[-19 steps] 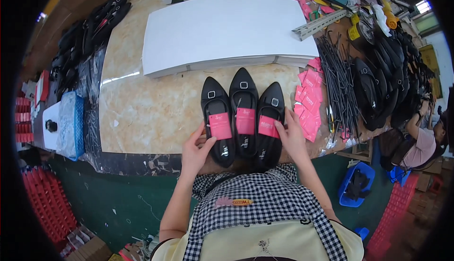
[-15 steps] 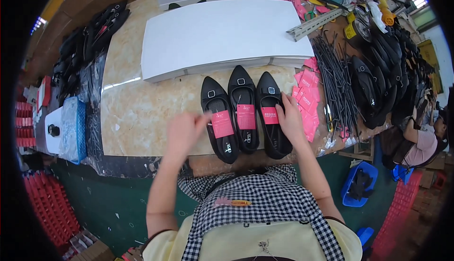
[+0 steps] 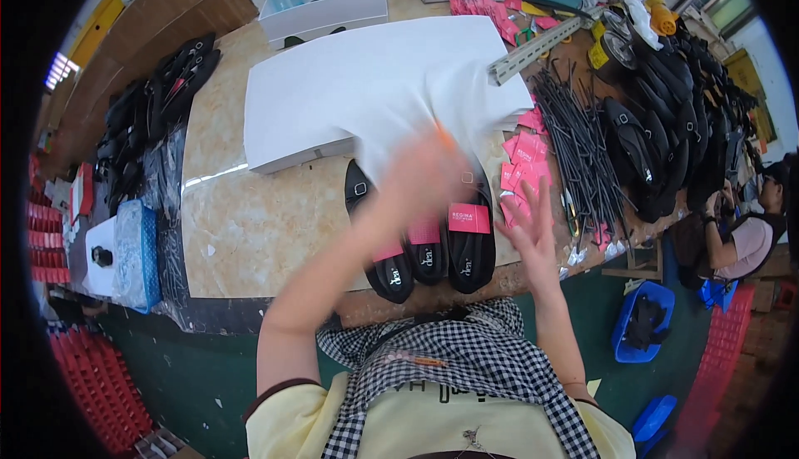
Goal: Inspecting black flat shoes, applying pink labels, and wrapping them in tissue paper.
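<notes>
A white paper stack (image 3: pixel 291 101), upper centre, is partly covered by a blurred white sheet (image 3: pixel 383 147), not raised earlier. At centre, three black flats (image 3: pixel 429 272) lie side by side, the middle toe hidden; the smeared left hand's (image 3: pixel 429 172) grip I cannot tell. The right hand (image 3: pixel 530 230), now off the shoes, spreads beside them. Pink cards (image 3: pixel 468 218) cross the flats.

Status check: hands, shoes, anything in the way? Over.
Left hand blurred, gripping a lifted white sheet. Right hand open beside three black shoes with pink cards. Middle shoe partly hidden by sheet and left hand.
</notes>
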The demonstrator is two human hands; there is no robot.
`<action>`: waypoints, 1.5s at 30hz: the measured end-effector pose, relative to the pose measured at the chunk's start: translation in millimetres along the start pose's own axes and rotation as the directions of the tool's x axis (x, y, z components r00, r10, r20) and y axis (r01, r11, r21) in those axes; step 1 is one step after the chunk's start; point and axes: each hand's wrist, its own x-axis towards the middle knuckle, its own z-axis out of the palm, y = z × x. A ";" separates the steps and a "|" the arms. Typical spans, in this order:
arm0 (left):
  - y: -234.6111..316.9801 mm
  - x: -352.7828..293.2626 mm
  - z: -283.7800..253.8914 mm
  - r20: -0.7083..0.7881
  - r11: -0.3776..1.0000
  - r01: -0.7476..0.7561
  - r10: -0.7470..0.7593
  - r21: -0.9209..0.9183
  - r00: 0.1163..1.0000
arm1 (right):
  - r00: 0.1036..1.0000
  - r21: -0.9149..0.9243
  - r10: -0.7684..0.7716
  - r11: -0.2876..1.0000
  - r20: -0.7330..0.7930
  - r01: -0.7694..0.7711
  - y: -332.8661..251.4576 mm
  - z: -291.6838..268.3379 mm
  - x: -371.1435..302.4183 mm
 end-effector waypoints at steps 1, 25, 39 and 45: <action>36.2 -51.9 32.0 -0.079 0.973 -0.180 0.193 0.143 0.978 | 0.967 0.242 0.246 0.937 0.062 -0.254 6.0 -4.2 1.9; 41.1 -102.6 115.1 0.138 0.936 -0.172 0.134 0.308 0.981 | 0.856 -0.820 -0.119 0.248 0.503 0.517 51.2 20.2 38.0; 42.0 -45.3 78.4 0.506 0.926 -0.194 0.003 0.325 0.862 | 0.966 -0.784 -0.067 0.571 0.248 0.241 71.7 21.5 94.6; -170.7 39.6 -49.2 -0.482 0.604 0.399 -0.028 0.690 0.876 | 0.958 -0.680 -0.057 0.692 0.281 0.241 23.5 -9.3 41.3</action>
